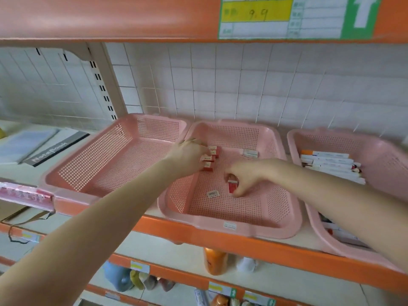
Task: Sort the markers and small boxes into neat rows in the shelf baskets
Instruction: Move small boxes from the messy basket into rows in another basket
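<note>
Leftmost, a pink perforated plastic basket [106, 168] is sitting on the orange-edged shelf [198, 236], well left of both grips. Next, the left hand [187, 156] is reaching into the middle pink mesh basket [276, 228], its fingers meeting a short row of small red cardboard boxes [210, 160]; whether they are pinching one or merely steadying the row, I cannot tell. The right hand [245, 176] is curling thumb and fingers around a loose small red box with a white band [231, 187], its long axis running roughly toward the person. The row is lying up and left of this grip, near, with the left hand nearer it. Stiff, sharp-cornered card is likely sliding easily over the gridded floor. Up and right of the grip a small white box [250, 153] is lying, and further right white-barrelled markers [326, 164] are lying side by side in a third pink basket [375, 155]
</note>
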`<state>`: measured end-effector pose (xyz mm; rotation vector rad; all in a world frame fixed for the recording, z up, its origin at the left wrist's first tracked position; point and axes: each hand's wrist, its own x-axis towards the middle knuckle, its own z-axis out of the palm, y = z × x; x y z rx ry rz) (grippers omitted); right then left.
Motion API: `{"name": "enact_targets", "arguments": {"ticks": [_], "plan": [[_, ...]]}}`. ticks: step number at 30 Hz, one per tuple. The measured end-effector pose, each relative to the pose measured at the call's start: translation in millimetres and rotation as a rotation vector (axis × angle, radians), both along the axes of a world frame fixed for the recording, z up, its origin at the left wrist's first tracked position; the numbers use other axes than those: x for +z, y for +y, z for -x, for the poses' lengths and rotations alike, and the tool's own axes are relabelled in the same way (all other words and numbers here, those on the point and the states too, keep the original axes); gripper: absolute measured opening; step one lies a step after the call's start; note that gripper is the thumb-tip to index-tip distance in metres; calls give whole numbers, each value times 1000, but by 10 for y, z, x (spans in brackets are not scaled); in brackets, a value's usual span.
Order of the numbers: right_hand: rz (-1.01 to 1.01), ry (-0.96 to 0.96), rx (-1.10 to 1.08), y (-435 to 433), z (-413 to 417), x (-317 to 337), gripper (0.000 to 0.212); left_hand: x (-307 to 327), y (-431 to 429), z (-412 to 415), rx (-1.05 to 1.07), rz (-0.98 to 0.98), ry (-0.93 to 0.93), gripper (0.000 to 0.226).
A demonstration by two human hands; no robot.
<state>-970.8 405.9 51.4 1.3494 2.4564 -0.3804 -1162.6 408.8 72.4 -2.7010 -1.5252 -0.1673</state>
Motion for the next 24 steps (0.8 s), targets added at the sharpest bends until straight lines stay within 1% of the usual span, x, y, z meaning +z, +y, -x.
{"name": "enact_targets", "arguments": {"ticks": [2, 5, 8, 11, 12, 14, 16, 18, 20, 24], "plan": [[-45, 125, -93, -42, -49, 55, 50, 7, 38, -8, -39, 13, -14, 35], [-57, 482, -302, -124, -148, 174, 54, 19, 74, -18, -124, 65, -117, 42], [28, 818, -483, -223, -221, 232, 60, 8, 40, -87, -237, 95, -241, 49], [115, 1003, -577, -331, -303, 193, 57, -71, 30, -189, -360, 96, -388, 41], [136, 1036, -596, -376, -323, 180, 53, -94, 28, -222, -388, 95, -421, 36], [138, 1039, -618, -456, -341, 176, 46, -123, 40, -270, -418, 87, -445, 24], [39, 972, -601, -495, -332, 179, 38, -121, 45, -293, -420, 95, -429, 20], [-86, 897, -582, -502, -306, 176, 28, -122, 36, -306, -408, 100, -427, 19], [-146, 882, -593, -504, -271, 165, 21, -135, 5, -313, -379, 103, -478, 19], [-242, 860, -618, -445, -273, 209, 22, -137, -41, -280, -328, 141, -578, 26]]}}
